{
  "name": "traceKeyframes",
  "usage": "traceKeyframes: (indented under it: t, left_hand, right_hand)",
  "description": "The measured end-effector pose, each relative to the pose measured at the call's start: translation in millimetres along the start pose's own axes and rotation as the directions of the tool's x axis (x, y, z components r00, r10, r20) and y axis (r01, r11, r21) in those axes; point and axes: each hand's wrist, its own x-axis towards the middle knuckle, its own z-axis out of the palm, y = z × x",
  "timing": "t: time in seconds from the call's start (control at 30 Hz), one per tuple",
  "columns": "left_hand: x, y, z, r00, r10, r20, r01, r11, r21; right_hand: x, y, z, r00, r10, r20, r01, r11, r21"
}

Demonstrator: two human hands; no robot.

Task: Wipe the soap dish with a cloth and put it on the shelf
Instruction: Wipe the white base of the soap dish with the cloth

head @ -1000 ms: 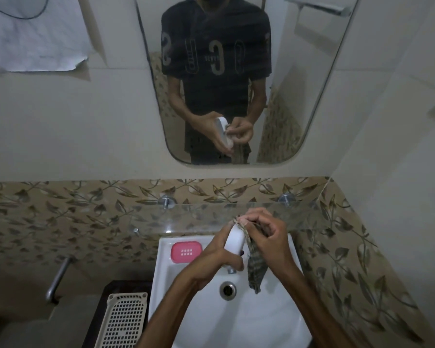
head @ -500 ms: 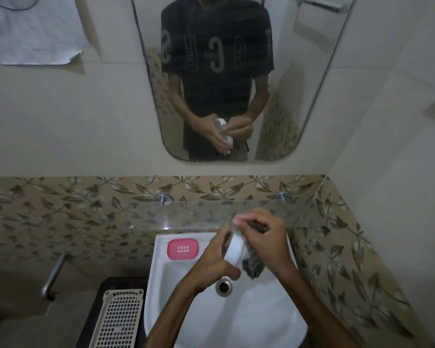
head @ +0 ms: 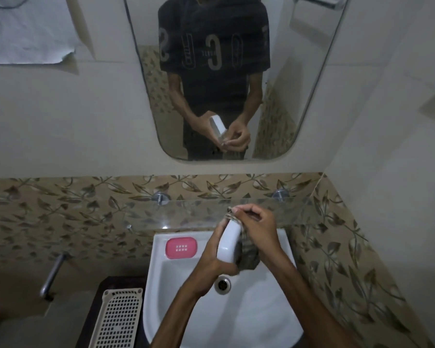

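Note:
My left hand (head: 212, 257) grips a white soap dish (head: 228, 243), held on edge above the white sink (head: 261, 310). My right hand (head: 258, 229) presses a dark patterned cloth (head: 248, 254) against the dish's right side; the cloth bunches over the dish's top end and hangs below my palm. The glass shelf (head: 186, 213) runs along the wall just behind both hands, on two metal pegs. The mirror (head: 281, 96) shows the same hold from the front.
A pink soap dish insert (head: 181, 247) lies on the sink's back left ledge. A cream perforated basket (head: 117, 320) stands left of the sink on a dark surface. A metal lever handle (head: 52, 276) sticks out of the left wall. The drain (head: 222, 284) sits below my hands.
The cloth has slid along the dish, from hanging long below it to bunched against its side and top. Both hands stay over the sink, and the view has dipped slightly.

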Motion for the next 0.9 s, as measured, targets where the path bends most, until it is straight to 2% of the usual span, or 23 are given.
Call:
traceKeyframes:
  t: [0.07, 0.13, 0.23, 0.37, 0.53, 0.6, 0.67, 0.73, 0.83, 0.9]
  left_hand:
    - [4.3, 1.2, 3.3, 1.000, 0.004, -0.024, -0.005, 1.000, -0.012]
    - [9.4, 2.4, 5.4, 0.999, -0.008, -0.052, 0.007, 1.000, -0.027]
    - [10.3, 0.5, 10.0, 0.995, -0.063, -0.078, 0.061, 0.998, -0.025]
    - [4.0, 7.4, 13.8, 0.992, -0.089, -0.084, 0.077, 0.987, -0.138]
    - [-8.3, 29.2, 2.3, 0.998, 0.017, -0.061, -0.026, 0.988, -0.151]
    - [-19.0, 29.3, -2.2, 0.999, -0.025, -0.022, 0.019, 0.969, -0.248]
    - [-22.6, 24.5, -6.0, 0.995, -0.093, 0.034, 0.099, 0.935, -0.341]
    - [-18.9, 18.3, -15.5, 0.980, -0.166, 0.113, 0.200, 0.836, -0.512]
    - [-13.2, 21.7, -38.0, 0.948, -0.124, 0.294, 0.297, 0.683, -0.667]
    - [-6.8, 26.4, -49.0, 0.921, -0.112, 0.372, 0.323, 0.753, -0.573]
  right_hand:
    - [2.7, -2.5, -0.4, 0.972, 0.232, 0.040, -0.235, 0.965, 0.115]
    - [4.2, -3.2, -0.7, 0.929, 0.355, 0.106, -0.367, 0.921, 0.130]
    - [3.7, -2.9, -1.8, 0.890, 0.408, 0.205, -0.436, 0.893, 0.113]
    - [7.8, -6.9, -9.6, 0.841, 0.429, 0.330, -0.484, 0.869, 0.101]
    - [4.9, -2.9, -17.0, 0.793, 0.449, 0.411, -0.546, 0.824, 0.153]
    - [3.5, 1.8, -17.1, 0.803, 0.437, 0.405, -0.535, 0.829, 0.166]
    - [5.6, 5.7, -18.1, 0.848, 0.394, 0.354, -0.477, 0.859, 0.187]
    - [10.2, 4.2, -21.7, 0.896, 0.322, 0.306, -0.381, 0.911, 0.157]
    - [10.9, -7.8, -27.5, 0.935, 0.151, 0.322, -0.173, 0.984, 0.042]
    - [6.9, -19.4, -29.3, 0.930, 0.030, 0.366, -0.015, 0.999, -0.042]
